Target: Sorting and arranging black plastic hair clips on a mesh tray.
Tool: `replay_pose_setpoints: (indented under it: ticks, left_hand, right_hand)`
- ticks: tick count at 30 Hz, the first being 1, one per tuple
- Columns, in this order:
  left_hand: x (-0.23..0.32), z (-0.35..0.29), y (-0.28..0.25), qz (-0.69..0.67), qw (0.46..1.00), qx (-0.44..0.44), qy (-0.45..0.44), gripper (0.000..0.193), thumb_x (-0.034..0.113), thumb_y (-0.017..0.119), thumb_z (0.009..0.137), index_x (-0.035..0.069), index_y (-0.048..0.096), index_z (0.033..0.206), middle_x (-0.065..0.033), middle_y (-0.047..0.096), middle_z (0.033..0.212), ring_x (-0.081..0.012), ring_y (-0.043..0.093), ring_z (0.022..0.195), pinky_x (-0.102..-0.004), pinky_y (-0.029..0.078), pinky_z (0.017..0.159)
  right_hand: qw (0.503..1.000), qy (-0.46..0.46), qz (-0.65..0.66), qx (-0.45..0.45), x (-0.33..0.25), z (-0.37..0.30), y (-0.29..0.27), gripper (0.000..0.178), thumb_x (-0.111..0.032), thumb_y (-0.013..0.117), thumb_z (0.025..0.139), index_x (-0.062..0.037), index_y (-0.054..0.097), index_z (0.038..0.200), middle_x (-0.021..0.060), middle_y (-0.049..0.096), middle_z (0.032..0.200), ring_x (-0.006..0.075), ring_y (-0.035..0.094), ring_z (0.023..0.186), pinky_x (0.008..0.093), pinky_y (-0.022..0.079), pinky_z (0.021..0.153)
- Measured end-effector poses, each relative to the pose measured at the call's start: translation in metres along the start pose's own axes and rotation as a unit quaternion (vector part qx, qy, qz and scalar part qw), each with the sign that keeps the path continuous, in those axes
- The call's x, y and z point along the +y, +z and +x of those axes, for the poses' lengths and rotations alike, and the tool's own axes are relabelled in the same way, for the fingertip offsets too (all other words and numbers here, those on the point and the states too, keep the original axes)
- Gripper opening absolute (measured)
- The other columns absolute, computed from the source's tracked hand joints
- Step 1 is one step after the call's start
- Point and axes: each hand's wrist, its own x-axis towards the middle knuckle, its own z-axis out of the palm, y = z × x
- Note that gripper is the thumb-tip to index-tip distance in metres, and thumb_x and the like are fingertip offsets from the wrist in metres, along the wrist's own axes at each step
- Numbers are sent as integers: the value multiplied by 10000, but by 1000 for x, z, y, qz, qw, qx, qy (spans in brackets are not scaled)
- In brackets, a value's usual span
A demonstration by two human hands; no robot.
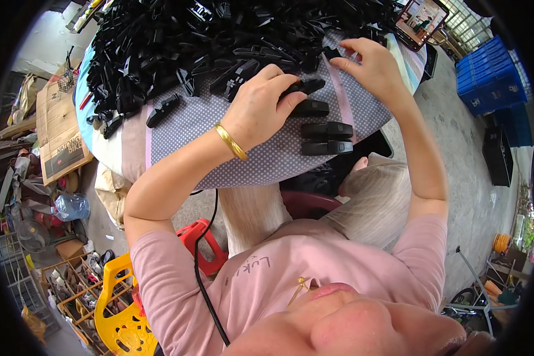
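"Black plastic parts (332, 129) sit lined up by the table's (231, 169) near edge; how are our hands?"

"Our left hand (264, 101) pinches another black part (315, 85); our right hand (368, 65) has thumb and fingers parted at a small dark piece (330, 53), grip unclear to us."

"What could go wrong?"

"A wrist nudge could push our row off."

"Any writing?"

"Lettering on our shirt (320, 255), print on the cardboard (50, 118) at left."
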Motion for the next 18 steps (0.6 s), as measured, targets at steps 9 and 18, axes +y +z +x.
replay_pose_setpoints:
  ticks: [9, 18]
  left_hand:
    - [6, -5, -10, -23, 989, -137, 51, 178, 139, 655, 796, 22, 666, 930, -114, 573, 870, -293, 554, 852, -371, 468, 764]
    - [-3, -5, -6, 72, 996, -38, 30, 198, 163, 685, 778, 39, 667, 931, -102, 568, 866, -278, 562, 848, -366, 478, 767]
  right_hand:
    - [994, -105, 25, -22, 2, 0, 2, 200, -75, 661, 747, -28, 643, 940, 108, 647, 920, 268, 620, 854, 331, 496, 742]
    - [977, -180, 96, -63, -12, -1, -5, 171, -77, 685, 745, -17, 600, 882, 86, 629, 896, 231, 614, 811, 306, 485, 699]
